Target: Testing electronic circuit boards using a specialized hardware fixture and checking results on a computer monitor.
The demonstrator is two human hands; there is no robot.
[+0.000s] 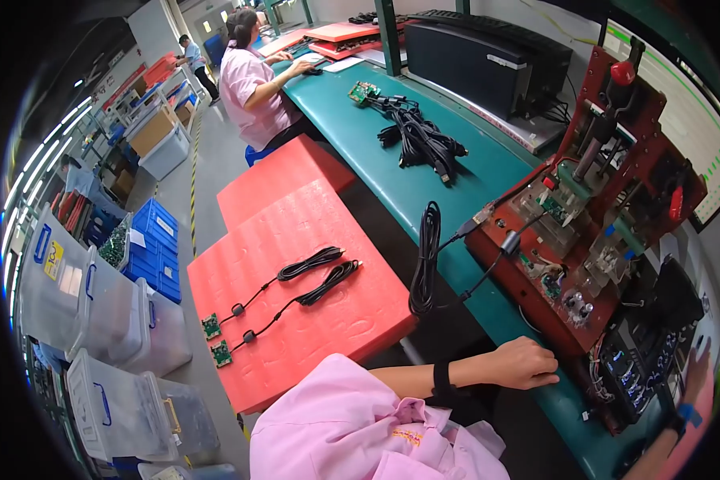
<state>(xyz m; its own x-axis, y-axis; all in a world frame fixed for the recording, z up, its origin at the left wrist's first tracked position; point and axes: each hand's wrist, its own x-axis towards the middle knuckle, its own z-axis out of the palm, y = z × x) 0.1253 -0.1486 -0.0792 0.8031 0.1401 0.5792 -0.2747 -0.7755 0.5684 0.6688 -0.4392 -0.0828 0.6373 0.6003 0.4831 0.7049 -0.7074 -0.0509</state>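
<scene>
At left of centre, two cabled boards (221, 354) are lying on the red foam block (336, 320); a snagged tail could be dragging one off. Mid-frame, the coiled black cable (429, 256) is hanging by the green table (472, 184), its weight perhaps straining leads at the red fixture (508, 276), right. Below, the left hand (524, 364) is curling into a loose, seemingly vacant fist. Lower right, the right hand (698, 376) is blurring: finger state can't be told.

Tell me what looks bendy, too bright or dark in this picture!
Head view: the fisheye lens bows the screen at right; the picture's corners go black; at left, ceiling lights glare white; under the green bench, shadow hides detail.
</scene>
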